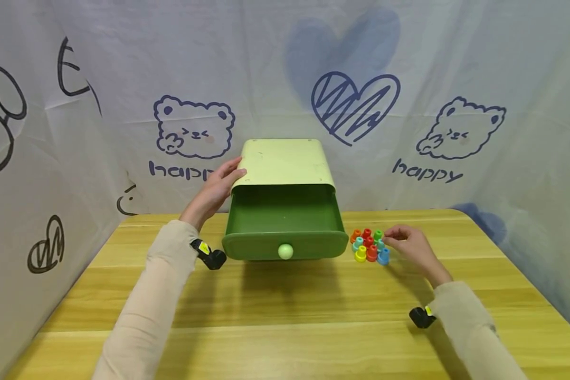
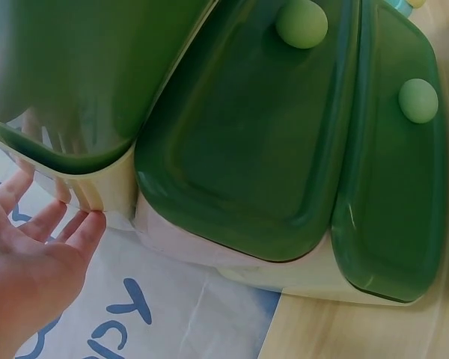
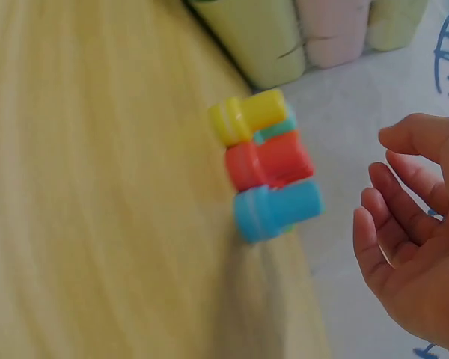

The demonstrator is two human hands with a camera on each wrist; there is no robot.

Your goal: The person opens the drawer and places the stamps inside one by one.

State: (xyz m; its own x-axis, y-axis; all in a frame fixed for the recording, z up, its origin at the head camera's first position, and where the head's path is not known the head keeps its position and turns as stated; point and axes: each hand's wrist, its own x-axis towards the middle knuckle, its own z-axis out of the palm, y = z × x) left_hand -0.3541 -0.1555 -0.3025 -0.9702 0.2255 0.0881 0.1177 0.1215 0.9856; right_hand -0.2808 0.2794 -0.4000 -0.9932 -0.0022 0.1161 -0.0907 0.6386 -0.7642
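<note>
Drawer cabinet (image 1: 285, 161) stands nr middle of table's (image 1: 290, 316) back edge, top drawer (image 1: 252, 247) pulled out. Sm. coloured pegs (image 1: 371, 254) bunched just R of it, twd back R corner, prob. for easy reach. L hand (image 1: 214, 190) raised, near-straight fingers against cabinet's upper L side, prob. steadying; no firm grip seen. R hand (image 1: 410, 250) low beside pegs, half open, thumb apart from fingers, nothing held AFAICS.
</note>
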